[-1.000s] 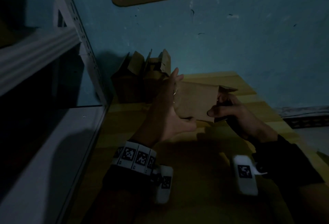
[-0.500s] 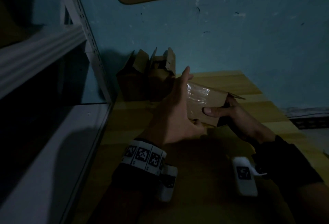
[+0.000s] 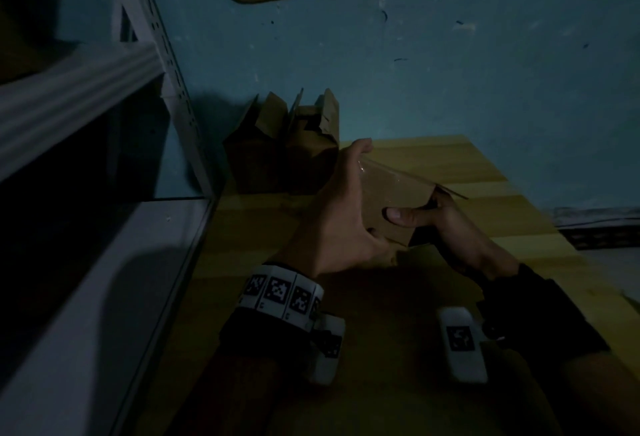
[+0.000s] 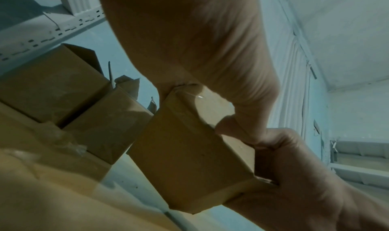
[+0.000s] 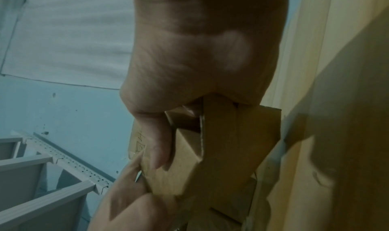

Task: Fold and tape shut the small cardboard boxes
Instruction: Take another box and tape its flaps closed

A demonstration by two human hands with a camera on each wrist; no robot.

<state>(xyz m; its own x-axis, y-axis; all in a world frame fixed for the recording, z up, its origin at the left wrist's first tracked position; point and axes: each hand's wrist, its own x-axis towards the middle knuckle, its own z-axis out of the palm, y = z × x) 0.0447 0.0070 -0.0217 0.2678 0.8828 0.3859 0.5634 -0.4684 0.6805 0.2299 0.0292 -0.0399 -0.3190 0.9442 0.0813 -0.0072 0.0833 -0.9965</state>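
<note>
Both hands hold a small cardboard box [image 3: 391, 200] above the tabletop [image 3: 485, 172]. The left hand [image 3: 339, 217] lies flat against its end, fingers straight and together. The right hand [image 3: 450, 224] grips the other end, thumb on top.

- The white shelf unit [image 3: 104, 227] walls off the whole left side; its slotted upright [image 3: 166, 82] stands at the desk's back left corner.
- Two open cardboard boxes [image 3: 284, 151] with raised flaps block the desk's back left, just beside the upright and the blue wall [image 3: 450, 71].
- The held box [image 3: 391, 203] hangs between the left hand [image 3: 339, 213] and right hand [image 3: 460, 234], near those boxes.
- Bare desk [image 3: 485, 172] lies open to the right and behind the held box.
</note>
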